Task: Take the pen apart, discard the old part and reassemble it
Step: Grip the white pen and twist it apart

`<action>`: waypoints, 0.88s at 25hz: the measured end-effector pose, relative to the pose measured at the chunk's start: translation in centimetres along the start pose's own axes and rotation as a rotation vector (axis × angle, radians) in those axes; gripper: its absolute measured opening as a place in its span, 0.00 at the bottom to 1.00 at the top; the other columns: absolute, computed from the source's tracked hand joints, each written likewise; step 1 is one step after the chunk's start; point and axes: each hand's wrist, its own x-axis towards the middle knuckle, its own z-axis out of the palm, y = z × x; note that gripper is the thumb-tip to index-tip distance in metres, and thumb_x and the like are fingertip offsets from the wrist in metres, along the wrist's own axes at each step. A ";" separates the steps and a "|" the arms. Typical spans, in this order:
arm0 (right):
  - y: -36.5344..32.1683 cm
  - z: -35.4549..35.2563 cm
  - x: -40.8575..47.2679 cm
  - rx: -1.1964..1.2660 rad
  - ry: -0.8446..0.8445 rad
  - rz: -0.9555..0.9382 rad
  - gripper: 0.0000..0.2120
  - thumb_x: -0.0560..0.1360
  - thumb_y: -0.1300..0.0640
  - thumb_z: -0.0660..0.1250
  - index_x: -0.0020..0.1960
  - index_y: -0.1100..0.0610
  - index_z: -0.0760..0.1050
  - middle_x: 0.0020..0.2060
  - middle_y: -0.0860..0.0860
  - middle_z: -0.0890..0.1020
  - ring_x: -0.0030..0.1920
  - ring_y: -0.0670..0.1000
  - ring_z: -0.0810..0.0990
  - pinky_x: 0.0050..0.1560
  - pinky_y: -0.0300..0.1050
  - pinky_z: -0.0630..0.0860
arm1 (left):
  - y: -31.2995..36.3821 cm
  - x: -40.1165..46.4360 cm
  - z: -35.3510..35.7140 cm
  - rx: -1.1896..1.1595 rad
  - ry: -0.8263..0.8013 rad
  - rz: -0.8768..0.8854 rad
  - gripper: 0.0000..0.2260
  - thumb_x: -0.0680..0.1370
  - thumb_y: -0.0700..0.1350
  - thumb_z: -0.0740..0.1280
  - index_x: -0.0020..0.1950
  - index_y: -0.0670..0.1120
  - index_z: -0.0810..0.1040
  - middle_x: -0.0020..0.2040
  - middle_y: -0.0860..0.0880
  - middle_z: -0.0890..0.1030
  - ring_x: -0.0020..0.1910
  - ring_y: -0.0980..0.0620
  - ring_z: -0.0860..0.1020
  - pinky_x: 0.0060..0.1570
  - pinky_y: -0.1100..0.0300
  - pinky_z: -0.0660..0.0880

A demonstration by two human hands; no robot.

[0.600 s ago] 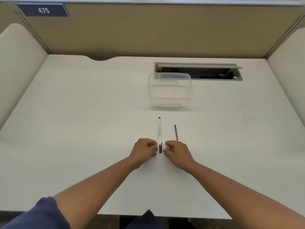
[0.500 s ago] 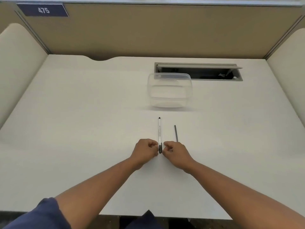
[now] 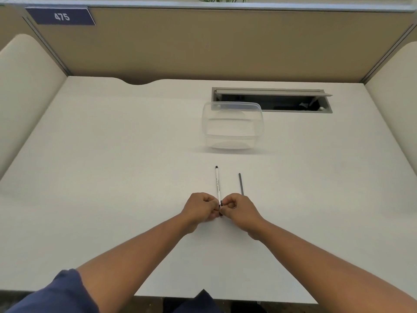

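Between both curled hands on the white desk (image 3: 112,177), the slim white plastic pen (image 3: 218,186) is pinched at its near dark end by left hand (image 3: 199,207) and right hand (image 3: 240,207), its barrel pointing away.

Both hands (image 3: 222,207) have closed in — fingertips now pinching the pen (image 3: 218,186) (near end).

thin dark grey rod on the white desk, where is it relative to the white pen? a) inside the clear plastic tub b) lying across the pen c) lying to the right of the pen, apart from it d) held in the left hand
c: the thin dark grey rod lies on the white desk right of the white pen, with a bare gap between them, outside the clear plastic tub.
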 end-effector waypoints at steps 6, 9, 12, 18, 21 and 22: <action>-0.4 0.0 -0.8 0.100 -0.040 0.011 0.14 0.72 0.60 0.75 0.55 0.54 0.75 0.39 0.54 0.81 0.39 0.52 0.79 0.42 0.48 0.75 | 0.4 -0.3 -0.1 0.020 -0.006 0.051 0.06 0.80 0.41 0.68 0.51 0.38 0.81 0.45 0.40 0.85 0.42 0.45 0.86 0.45 0.56 0.83; -1.1 -0.1 -1.1 0.100 -0.080 -0.007 0.11 0.73 0.62 0.74 0.54 0.55 0.77 0.38 0.52 0.84 0.41 0.52 0.83 0.44 0.47 0.78 | 1.7 -0.5 -0.4 0.052 0.030 0.142 0.09 0.80 0.48 0.69 0.53 0.43 0.81 0.45 0.46 0.84 0.42 0.50 0.84 0.44 0.59 0.80; -1.7 -0.1 -1.5 0.082 -0.141 -0.036 0.10 0.74 0.63 0.73 0.53 0.56 0.77 0.37 0.50 0.83 0.39 0.47 0.85 0.40 0.41 0.79 | 3.0 -0.8 -0.5 -0.050 0.043 0.200 0.09 0.80 0.50 0.68 0.54 0.46 0.82 0.45 0.48 0.85 0.39 0.53 0.81 0.44 0.60 0.78; -2.5 -0.6 -2.5 0.001 -0.174 -0.103 0.10 0.72 0.61 0.75 0.51 0.58 0.78 0.37 0.50 0.81 0.38 0.48 0.82 0.41 0.43 0.79 | 4.2 -2.0 -0.4 -0.272 0.017 0.191 0.08 0.82 0.47 0.66 0.59 0.47 0.81 0.43 0.47 0.83 0.42 0.49 0.82 0.42 0.58 0.80; -2.8 -0.9 -2.7 -0.003 -0.130 -0.115 0.10 0.72 0.56 0.76 0.49 0.57 0.78 0.35 0.48 0.81 0.35 0.48 0.81 0.43 0.48 0.77 | 4.4 -2.6 -0.4 -0.302 -0.017 0.209 0.07 0.80 0.45 0.70 0.55 0.43 0.82 0.43 0.49 0.82 0.44 0.49 0.81 0.47 0.54 0.83; -2.9 -1.0 -2.7 0.009 -0.115 -0.123 0.09 0.73 0.55 0.75 0.48 0.56 0.78 0.35 0.48 0.81 0.35 0.48 0.81 0.43 0.49 0.78 | 4.5 -2.8 -0.4 -0.304 -0.028 0.214 0.08 0.79 0.44 0.71 0.54 0.41 0.82 0.41 0.50 0.82 0.43 0.49 0.81 0.49 0.53 0.83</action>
